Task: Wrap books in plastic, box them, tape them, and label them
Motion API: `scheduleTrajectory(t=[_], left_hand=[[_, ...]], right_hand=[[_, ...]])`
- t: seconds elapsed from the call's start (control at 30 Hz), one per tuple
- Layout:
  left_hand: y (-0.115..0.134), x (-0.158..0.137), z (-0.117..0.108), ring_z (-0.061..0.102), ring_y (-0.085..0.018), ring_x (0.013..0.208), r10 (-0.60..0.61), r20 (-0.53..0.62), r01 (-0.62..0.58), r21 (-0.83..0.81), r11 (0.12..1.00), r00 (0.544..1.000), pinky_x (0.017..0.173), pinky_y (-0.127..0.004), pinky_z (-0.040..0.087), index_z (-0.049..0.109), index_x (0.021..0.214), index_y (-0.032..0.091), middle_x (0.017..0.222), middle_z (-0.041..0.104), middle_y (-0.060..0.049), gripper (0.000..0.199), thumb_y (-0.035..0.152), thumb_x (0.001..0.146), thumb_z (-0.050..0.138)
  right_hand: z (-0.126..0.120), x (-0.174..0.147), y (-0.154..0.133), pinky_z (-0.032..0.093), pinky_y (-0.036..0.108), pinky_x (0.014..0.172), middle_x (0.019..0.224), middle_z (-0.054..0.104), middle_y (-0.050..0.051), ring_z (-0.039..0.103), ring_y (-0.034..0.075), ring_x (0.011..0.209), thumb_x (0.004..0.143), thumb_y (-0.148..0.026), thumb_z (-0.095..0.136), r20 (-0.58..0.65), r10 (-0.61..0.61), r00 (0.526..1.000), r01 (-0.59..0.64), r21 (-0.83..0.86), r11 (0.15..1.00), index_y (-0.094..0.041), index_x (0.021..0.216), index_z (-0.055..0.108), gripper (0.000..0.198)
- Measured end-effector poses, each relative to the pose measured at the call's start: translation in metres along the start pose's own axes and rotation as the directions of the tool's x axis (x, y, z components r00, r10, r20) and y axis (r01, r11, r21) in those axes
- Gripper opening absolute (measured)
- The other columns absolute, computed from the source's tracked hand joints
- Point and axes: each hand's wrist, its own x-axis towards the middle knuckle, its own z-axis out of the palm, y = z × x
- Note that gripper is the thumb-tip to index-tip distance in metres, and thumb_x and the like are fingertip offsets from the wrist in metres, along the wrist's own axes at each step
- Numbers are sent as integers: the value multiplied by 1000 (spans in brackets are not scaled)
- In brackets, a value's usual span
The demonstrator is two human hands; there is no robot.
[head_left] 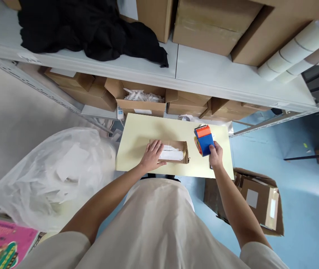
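Note:
On the pale yellow table [137,129] lies a small cardboard box [185,151] with torn white labels on its top. My left hand [152,154] rests flat on the left end of this box, fingers stretched out and holding nothing. To the right of the box, my right hand [216,153] is closed around a blue and orange tape dispenser [205,141]. A dark, toothed edge shows at the dispenser's orange far end. It is apart from the box, and my fingers cover its near right corner.
Behind the table stands a grey shelf [137,71] with cartons, black cloth [92,33] and white rolls [294,52]. A clear plastic bag [55,175] of white scraps bulges at the left. An open carton [278,220] stands on the floor at the right.

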Motion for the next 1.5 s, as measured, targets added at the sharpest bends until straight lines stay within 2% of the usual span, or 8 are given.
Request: scheduleTrajectory(t=[0.2, 0.53, 0.67, 0.73, 0.8, 1.0, 1.17, 1.5], left_hand=[[2, -2, 0, 16, -36, 144, -11, -15, 11, 18, 1000, 1000, 115, -56, 8, 32, 146, 11, 153, 26, -21, 88, 60, 77, 58], [20, 8, -22, 27, -33, 141, -204, -104, 162, -319, 934, 973, 114, -60, 4, 45, 137, 17, 148, 40, -16, 62, 52, 85, 51], [37, 31, -33, 53, -26, 124, -459, 117, 339, -832, 438, 881, 104, -44, 39, 46, 134, 19, 136, 54, -15, 54, 51, 89, 44], [43, 42, -37, 66, -23, 103, -423, 337, 410, -907, 93, 841, 88, -37, 50, 52, 126, 19, 122, 64, -14, 53, 54, 87, 48], [46, 52, -40, 70, -20, 85, -385, 429, 443, -895, -56, 817, 75, -31, 52, 62, 109, 18, 104, 71, -10, 43, 52, 82, 56], [39, 57, -43, 64, -11, 59, -485, 338, 407, -913, 41, 807, 60, -23, 48, 67, 73, 17, 69, 68, 0, 7, 24, 72, 67], [19, 34, -48, 62, -12, 55, -523, 223, 323, -941, 106, 822, 59, -25, 49, 66, 66, 15, 63, 67, -1, 15, 30, 68, 70], [-60, -30, -56, 56, -10, 53, -704, 222, 411, -905, 108, 674, 57, -25, 46, 66, 64, 14, 62, 66, -4, 32, 44, 57, 76]], right_hand=[[19, 24, -63, 23, 24, 46, 51, 30, -4, 27, 9, 50, 79, -68, 46, 324, -31, 945, -15, 137, 990, -21, 53, 34, 55], [25, 37, -55, 26, 24, 46, 51, 32, -4, 29, 9, 50, 77, -68, 49, 488, 6, 873, -10, 4, 1000, -20, 53, 37, 55], [25, 38, -53, 26, 25, 47, 52, 33, -4, 29, 9, 50, 79, -69, 44, 498, -6, 867, 6, 0, 1000, -20, 53, 36, 56], [24, 38, -53, 26, 25, 47, 52, 32, -4, 29, 9, 50, 79, -70, 43, 498, -9, 867, 11, -2, 1000, -20, 53, 36, 57], [24, 37, -55, 27, 25, 47, 52, 32, -4, 29, 9, 50, 78, -72, 42, 500, -18, 866, 30, -15, 999, -20, 52, 35, 58], [23, 29, -75, 30, 25, 50, 51, 37, -3, 33, 10, 51, 84, -66, 38, 472, -80, 878, 181, -172, 968, -20, 52, 37, 55], [22, 22, -98, 31, 25, 50, 50, 45, -2, 37, 10, 49, 86, -60, 39, 510, -148, 847, 309, -248, 918, -21, 53, 40, 51], [17, 33, -87, 32, 26, 52, 47, 44, 0, 39, 12, 49, 86, -64, 35, 521, -131, 844, 359, -365, 859, -21, 48, 41, 57]])
